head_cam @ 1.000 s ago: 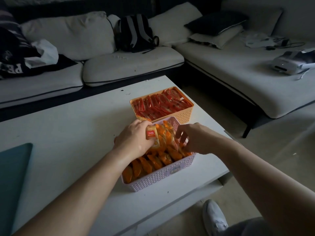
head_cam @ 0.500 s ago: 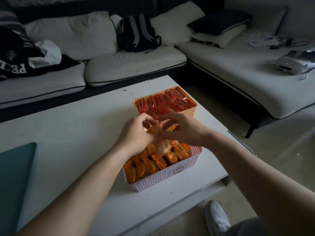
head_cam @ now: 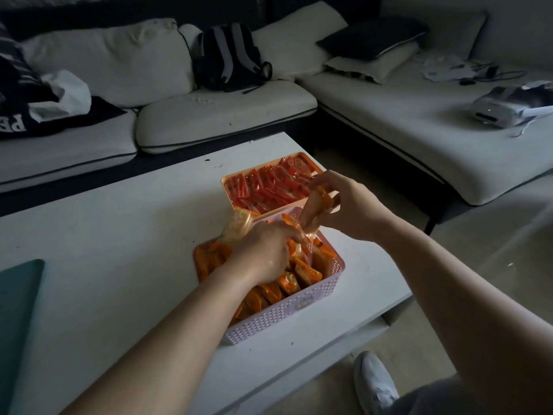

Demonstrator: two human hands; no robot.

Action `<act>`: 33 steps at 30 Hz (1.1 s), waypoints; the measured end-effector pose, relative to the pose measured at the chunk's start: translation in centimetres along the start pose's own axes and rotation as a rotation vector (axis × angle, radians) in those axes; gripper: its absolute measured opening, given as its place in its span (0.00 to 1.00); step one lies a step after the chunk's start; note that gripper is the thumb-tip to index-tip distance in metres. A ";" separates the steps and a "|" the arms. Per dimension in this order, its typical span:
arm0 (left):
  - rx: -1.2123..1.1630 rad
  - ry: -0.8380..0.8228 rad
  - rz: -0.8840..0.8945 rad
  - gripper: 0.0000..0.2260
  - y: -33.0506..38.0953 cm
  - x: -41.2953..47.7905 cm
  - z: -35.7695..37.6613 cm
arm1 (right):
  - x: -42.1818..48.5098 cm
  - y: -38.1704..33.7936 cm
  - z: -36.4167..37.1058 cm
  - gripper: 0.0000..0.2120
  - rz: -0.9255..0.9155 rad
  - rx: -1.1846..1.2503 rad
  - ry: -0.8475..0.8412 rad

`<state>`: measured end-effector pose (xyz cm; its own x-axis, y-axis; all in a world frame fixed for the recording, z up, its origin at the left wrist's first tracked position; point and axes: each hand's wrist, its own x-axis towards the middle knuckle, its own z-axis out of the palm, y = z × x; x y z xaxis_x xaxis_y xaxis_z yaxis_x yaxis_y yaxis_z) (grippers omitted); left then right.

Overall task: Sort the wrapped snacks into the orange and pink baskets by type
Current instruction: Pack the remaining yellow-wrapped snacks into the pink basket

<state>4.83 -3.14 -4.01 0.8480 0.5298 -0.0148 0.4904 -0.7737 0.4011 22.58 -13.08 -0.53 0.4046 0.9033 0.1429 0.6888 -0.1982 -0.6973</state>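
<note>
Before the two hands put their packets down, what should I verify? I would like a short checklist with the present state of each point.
1. Left hand grips its pale packet: ok, the packet sticks up from the grip.
2. Right hand holds its orange packet: ok, pinched above the far end of the pink basket.
3. Pink basket holds only orange snacks: ok where visible; the left hand hides part.
4. Orange basket holds only red packets: ok.
5. Free room in the pink basket: cannot tell; it looks full.
6. Pink basket stands wholly on the table: ok.
</note>
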 end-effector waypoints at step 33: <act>-0.134 0.364 -0.282 0.32 -4.2 -1.1 -3.0 | 0.3 -1.8 3.3 0.12 0.007 -0.354 -0.050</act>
<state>1.25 0.60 -2.93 0.5488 0.8181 0.1719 0.6403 -0.5436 0.5427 19.42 -11.22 -1.59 0.3866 0.9170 0.0982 0.8551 -0.3165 -0.4107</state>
